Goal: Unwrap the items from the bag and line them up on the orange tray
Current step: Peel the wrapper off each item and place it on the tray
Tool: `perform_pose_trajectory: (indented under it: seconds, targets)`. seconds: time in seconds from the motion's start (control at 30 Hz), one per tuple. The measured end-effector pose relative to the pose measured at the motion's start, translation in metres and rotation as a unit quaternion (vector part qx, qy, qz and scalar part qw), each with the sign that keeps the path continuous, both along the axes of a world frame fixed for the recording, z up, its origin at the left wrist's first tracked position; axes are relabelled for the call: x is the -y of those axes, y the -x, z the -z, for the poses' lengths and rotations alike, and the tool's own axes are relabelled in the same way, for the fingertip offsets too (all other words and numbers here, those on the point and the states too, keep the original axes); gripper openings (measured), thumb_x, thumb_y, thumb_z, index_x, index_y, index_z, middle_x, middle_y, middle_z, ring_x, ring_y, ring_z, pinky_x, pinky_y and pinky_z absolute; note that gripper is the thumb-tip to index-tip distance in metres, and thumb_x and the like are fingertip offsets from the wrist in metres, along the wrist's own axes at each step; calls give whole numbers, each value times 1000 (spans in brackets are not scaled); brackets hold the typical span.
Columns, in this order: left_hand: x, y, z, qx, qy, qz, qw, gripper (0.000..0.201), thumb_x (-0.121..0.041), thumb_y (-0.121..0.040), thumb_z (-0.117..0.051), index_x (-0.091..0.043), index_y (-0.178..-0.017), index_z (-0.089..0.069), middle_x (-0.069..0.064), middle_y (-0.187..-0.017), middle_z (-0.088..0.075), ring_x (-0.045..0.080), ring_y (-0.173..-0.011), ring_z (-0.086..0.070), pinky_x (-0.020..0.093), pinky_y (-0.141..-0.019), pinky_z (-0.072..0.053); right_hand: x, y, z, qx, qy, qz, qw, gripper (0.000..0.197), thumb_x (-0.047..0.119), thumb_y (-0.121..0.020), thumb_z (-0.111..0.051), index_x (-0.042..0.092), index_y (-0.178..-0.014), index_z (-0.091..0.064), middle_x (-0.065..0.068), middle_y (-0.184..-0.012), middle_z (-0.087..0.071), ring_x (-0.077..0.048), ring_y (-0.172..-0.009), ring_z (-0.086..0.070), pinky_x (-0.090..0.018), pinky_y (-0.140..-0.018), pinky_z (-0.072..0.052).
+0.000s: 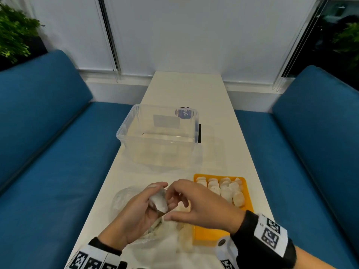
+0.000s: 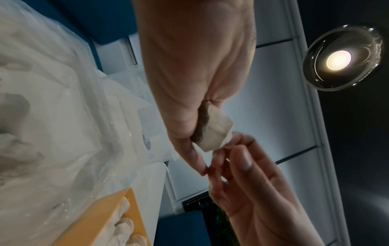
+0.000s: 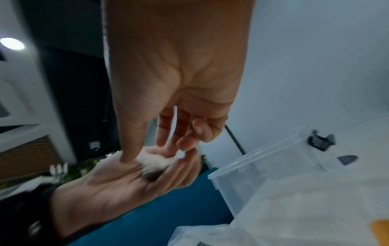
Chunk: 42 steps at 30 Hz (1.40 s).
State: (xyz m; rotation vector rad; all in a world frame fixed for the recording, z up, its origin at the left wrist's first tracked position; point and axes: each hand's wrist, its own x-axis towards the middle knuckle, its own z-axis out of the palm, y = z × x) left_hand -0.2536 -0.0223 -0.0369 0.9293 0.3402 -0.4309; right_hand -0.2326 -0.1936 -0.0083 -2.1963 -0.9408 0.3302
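Fingers (image 1: 155, 188) of left hand (image 1: 134, 212) curled around wrapped item (image 1: 159, 202), right hand (image 1: 202, 204) fingertips pinching its wrapper edge.

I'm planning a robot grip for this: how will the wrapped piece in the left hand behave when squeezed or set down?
The wrapped piece is probably light: the left hand holds it loosely. Its creased wrapper looks thin and may slip. Its lumpy shape seems unlikely to roll.

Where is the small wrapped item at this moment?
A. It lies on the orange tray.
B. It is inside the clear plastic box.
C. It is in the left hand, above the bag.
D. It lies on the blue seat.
C: the left hand holds the wrapped item while the right hand picks at its wrapper.
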Motion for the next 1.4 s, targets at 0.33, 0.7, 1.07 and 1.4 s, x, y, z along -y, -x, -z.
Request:
perform_pose_trajectory:
  seconds: [0.33, 0.7, 1.07, 1.4]
  targets:
    - [7, 1, -2, 48, -55, 58, 996, 45, -40, -84, -49, -4, -111, -52, 17, -107, -66, 19, -87, -69, 28, -73, -54, 0, 4, 20, -67, -92, 155, 981, 6, 20, -89, -61, 25, -87, -58, 11, -73, -57, -3, -65, -54, -13, -61, -40]
    - [5, 1, 4, 149, -321, 114, 928, 29, -46, -77, -68, -18, -77, -64, 0, -61, -42, 9, -56, -34, 19, -52, -28, 22, -8, 10, -248, -259, 238, 903, 16, 4, -85, -64, 1, -101, -62, -8, -69, -64, -10, -56, -62, -19, -57, -52]
    - [-22, 10, 18, 106, -386, 57, 915, 14, -27, -91, -56, -18, -95, -66, -4, -79, -66, -4, -49, -48, 16, -57, -40, 76, -58, 40, -110, 35, 281, 953, 8, 26, -90, -61, 23, -96, -66, 7, -84, -67, -5, -70, -59, -10, -58, -45]
    - [-110, 64, 51, -36, -400, -113, 909, 17, -14, -94, -51, -4, -101, -63, 12, -90, -60, 19, -61, -33, 29, -56, -33, 99, -75, 98, -162, 224, 214, 937, 15, 19, -89, -61, 16, -103, -65, 2, -93, -61, -13, -84, -60, -25, -81, -52]
